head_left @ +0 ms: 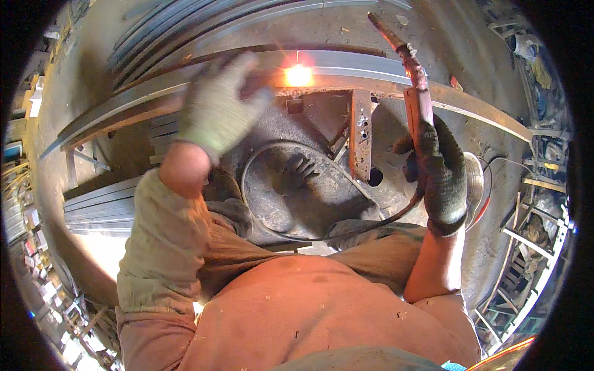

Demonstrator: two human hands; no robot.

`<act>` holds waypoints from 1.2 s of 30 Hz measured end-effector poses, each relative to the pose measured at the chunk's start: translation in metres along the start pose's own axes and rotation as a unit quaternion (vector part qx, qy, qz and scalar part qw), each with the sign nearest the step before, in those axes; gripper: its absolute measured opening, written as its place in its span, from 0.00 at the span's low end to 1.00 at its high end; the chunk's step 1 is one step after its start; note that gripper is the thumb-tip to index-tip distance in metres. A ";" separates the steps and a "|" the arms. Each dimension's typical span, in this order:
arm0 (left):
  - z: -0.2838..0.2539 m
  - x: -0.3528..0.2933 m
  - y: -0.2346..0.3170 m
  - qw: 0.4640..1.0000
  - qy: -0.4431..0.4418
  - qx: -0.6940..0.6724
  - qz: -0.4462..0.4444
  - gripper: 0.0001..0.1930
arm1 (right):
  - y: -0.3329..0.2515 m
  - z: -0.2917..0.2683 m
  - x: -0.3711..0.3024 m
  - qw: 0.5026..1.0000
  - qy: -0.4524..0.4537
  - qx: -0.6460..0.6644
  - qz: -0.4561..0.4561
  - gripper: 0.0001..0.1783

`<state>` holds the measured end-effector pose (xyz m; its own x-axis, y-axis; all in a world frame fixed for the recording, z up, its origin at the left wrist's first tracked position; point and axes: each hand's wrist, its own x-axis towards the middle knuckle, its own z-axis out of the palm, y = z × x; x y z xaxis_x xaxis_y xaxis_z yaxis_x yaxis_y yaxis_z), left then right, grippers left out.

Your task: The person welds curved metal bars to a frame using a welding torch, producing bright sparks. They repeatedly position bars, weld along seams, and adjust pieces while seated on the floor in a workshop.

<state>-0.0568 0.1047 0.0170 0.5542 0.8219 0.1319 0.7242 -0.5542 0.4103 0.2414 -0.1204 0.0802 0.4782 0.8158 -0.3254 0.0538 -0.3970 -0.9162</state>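
My left hand (226,105), in a pale glove, is raised over the left part of the long metal bar (356,63). Motion blurs it, but its thumb stands apart from the fingers and I see nothing held. A bright glowing spot (299,75) burns on the bar just right of that hand. My right hand (444,170), in a darker glove, is closed round the handle of a welding electrode holder (422,102). The holder points up and away, its worn tip beyond the bar and apart from the glow. A black cable (396,216) runs down from it.
A rusty upright with holes (361,136) stands below the bar. The cable loops over the floor between my legs. Long metal lengths (179,31) lie at the far left, and stacked bars (102,207) lie nearer. A white metal frame (550,266) and clutter fill the right edge.
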 end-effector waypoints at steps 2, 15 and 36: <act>-0.007 0.016 -0.034 0.998 0.035 0.051 -0.028 0.37 | 0.001 -0.002 0.004 1.000 0.013 0.009 -0.006 0.25; -0.011 0.039 -0.095 0.989 -0.103 0.082 -0.068 0.36 | 0.015 -0.009 0.012 0.998 0.010 -0.008 -0.055 0.29; 0.016 0.029 -0.140 0.999 -0.002 -0.038 0.022 0.19 | 0.007 0.002 0.008 1.000 -0.012 0.006 -0.014 0.23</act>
<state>-0.1353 0.2041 -0.0507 0.5864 0.7962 0.1487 0.6654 -0.5782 0.4721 0.2441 -0.1160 0.0709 0.4548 0.8367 -0.3050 0.0560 -0.3687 -0.9279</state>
